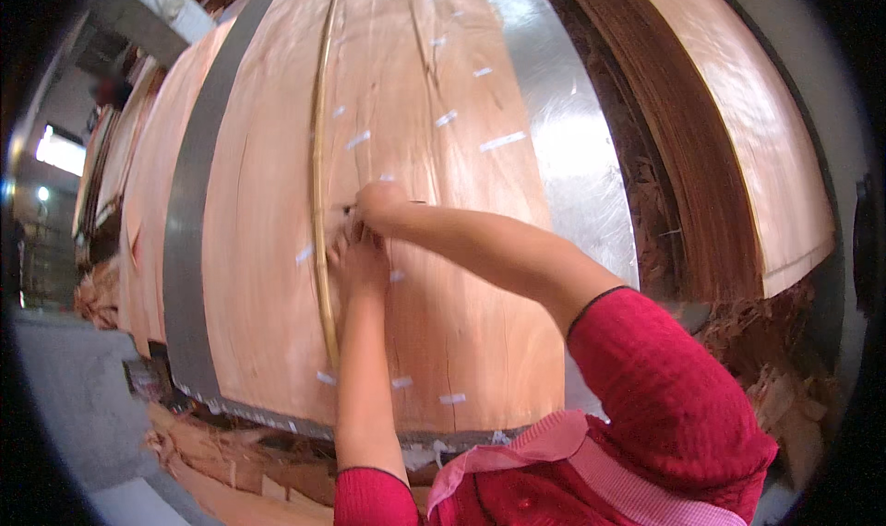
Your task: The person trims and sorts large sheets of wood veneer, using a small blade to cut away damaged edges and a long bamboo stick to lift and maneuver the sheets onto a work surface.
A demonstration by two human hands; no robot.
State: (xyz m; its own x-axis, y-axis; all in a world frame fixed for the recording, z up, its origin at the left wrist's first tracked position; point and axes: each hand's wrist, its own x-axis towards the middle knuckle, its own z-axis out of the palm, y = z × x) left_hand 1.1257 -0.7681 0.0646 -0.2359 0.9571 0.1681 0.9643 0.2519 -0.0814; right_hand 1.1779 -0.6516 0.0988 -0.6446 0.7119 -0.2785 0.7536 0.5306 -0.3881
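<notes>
A wide sheet of pale wood veneer (268, 249) lies in front of me, with fine cracks and several short strips of white tape (503, 142) stuck on it. Along it runs a long thin bamboo stick (319, 175). My left hand (362, 260) rests on the veneer just right of the stick, fingers apart and slightly blurred. Right above it, my right hand (381, 203) is closed, its wrist bent over the left fingers. A small dark bit shows at its fingertips, too little to name.
The veneer lies on a metal-topped table (577, 129), which shows as a shiny band on the right and a grey strip (192, 203) on the left. Farther right stands a tall stack of veneer sheets (711, 148). Torn veneer scraps (231, 452) lie below the near edge.
</notes>
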